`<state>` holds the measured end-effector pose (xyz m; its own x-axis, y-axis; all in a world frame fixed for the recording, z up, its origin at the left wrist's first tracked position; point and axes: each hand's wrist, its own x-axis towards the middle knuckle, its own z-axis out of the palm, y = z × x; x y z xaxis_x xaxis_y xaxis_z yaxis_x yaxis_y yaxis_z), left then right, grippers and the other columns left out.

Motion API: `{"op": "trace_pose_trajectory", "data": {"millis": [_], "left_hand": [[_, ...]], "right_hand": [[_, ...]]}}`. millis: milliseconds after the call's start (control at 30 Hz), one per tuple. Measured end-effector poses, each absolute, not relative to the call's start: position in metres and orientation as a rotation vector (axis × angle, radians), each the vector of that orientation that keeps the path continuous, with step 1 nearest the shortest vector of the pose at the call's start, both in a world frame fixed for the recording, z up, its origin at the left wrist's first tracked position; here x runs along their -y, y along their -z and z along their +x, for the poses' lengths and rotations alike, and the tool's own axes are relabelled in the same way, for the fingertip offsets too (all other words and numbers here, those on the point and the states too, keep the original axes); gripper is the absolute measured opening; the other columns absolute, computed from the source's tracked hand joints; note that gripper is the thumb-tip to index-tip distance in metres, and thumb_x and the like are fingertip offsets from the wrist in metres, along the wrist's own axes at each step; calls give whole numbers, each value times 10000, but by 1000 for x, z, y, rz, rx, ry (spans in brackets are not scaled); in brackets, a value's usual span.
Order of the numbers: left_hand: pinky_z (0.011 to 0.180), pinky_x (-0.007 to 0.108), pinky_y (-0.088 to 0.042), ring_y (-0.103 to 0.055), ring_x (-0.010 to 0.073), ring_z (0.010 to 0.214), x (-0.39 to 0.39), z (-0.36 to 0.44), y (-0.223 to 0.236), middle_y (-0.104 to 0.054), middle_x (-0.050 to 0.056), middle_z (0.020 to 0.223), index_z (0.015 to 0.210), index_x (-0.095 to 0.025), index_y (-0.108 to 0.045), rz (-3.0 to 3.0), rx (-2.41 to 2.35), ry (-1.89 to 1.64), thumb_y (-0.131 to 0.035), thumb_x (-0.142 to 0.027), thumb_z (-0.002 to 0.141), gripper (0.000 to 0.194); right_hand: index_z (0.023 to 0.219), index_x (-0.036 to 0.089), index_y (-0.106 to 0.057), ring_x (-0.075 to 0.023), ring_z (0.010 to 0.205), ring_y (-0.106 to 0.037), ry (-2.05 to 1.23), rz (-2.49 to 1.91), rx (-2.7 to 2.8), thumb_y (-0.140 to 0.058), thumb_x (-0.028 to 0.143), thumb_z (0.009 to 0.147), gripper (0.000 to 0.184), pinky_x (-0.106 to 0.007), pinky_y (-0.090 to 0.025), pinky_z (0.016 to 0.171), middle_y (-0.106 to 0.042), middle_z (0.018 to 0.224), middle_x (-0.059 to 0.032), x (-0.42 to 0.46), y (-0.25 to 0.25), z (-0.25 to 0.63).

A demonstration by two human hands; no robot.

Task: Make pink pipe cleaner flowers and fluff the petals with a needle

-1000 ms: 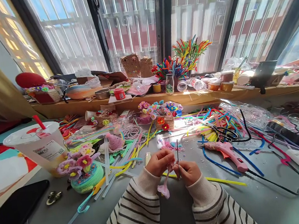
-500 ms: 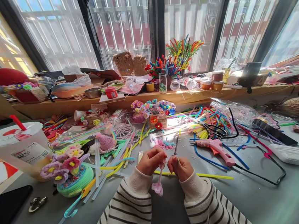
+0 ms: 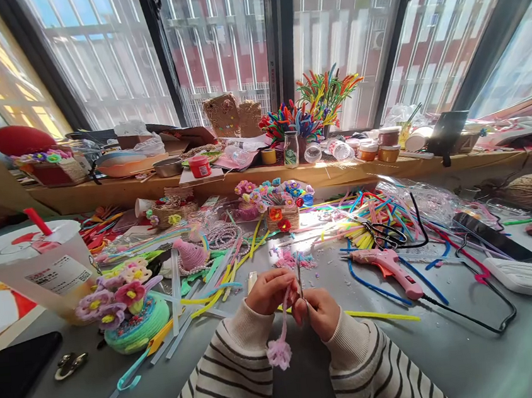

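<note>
My left hand [image 3: 269, 292] is closed in a pinch on the stem of a fuzzy pink pipe-cleaner flower [image 3: 279, 353]. The flower head hangs down below the fingers, over the grey tabletop. Close beside it, my right hand [image 3: 320, 312] is closed around small metal scissors [image 3: 299, 270], their slim blades pointing up and away from me. The blades are at the left fingertips, by the upper end of the pink stem. My fingers hide the handles, and whether the blades touch the stem I cannot tell. Pink and blue fuzzy clippings [image 3: 295, 259] lie just beyond my hands.
A pink glue gun [image 3: 390, 268] with a black cord lies right of my hands. Black-handled scissors [image 3: 386, 234] and many coloured pipe cleaners lie behind it. At left stand a drink cup [image 3: 55, 272] and a green pot of fuzzy flowers [image 3: 139, 323]. A yellow pipe cleaner [image 3: 383, 315] crosses near my right wrist.
My right hand has moved left to meet my left hand, bringing the scissors blades to the left fingertips. The pink flower hangs slightly lower and further left, its head turned more towards me.
</note>
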<state>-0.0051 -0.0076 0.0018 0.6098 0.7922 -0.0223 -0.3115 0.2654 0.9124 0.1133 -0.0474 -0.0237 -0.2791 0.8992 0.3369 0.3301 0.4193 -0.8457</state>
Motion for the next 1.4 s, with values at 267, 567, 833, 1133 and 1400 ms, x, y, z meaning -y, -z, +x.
{"op": "trace_pose_trajectory", "data": {"millis": [267,567,833,1133,1400], "left_hand": [[307,193,-193,-359,47,287,7,-5,-1,-434,-23,345,440,-121,-527,1081,-506,-755,-597,-325,540,238],[345,199,-213,-372,47,325,5,-5,3,-450,-20,383,446,-119,-509,1097,-487,-768,-598,-328,544,248],[353,211,-191,-359,46,321,5,-6,4,-427,-27,375,459,-116,-505,1123,-457,-787,-582,-318,569,243],[388,217,-203,-354,47,346,5,-6,4,-413,-26,382,443,-126,-480,1171,-444,-847,-554,-331,608,273],[378,204,-174,-330,36,348,5,-6,9,-407,-41,386,463,-125,-455,1186,-514,-854,-575,-396,581,319]], "right_hand": [[379,146,-461,-88,409,-430,-808,-1019,1786,-202,616,714,632,-198,-328,450,-452,385,-9,47,24,114],[324,156,-424,-70,374,-398,-749,-973,1758,-256,573,733,607,-189,-327,431,-422,346,8,44,28,115],[341,164,-410,-75,367,-384,-793,-1043,1620,-266,572,731,582,-206,-320,431,-416,342,4,43,33,115],[389,146,-430,-75,389,-370,-853,-993,1813,-153,647,699,651,-202,-299,434,-393,378,3,46,27,112],[389,142,-439,-84,404,-390,-828,-1012,1828,-148,661,686,665,-209,-297,442,-412,390,-8,46,28,113]]}}
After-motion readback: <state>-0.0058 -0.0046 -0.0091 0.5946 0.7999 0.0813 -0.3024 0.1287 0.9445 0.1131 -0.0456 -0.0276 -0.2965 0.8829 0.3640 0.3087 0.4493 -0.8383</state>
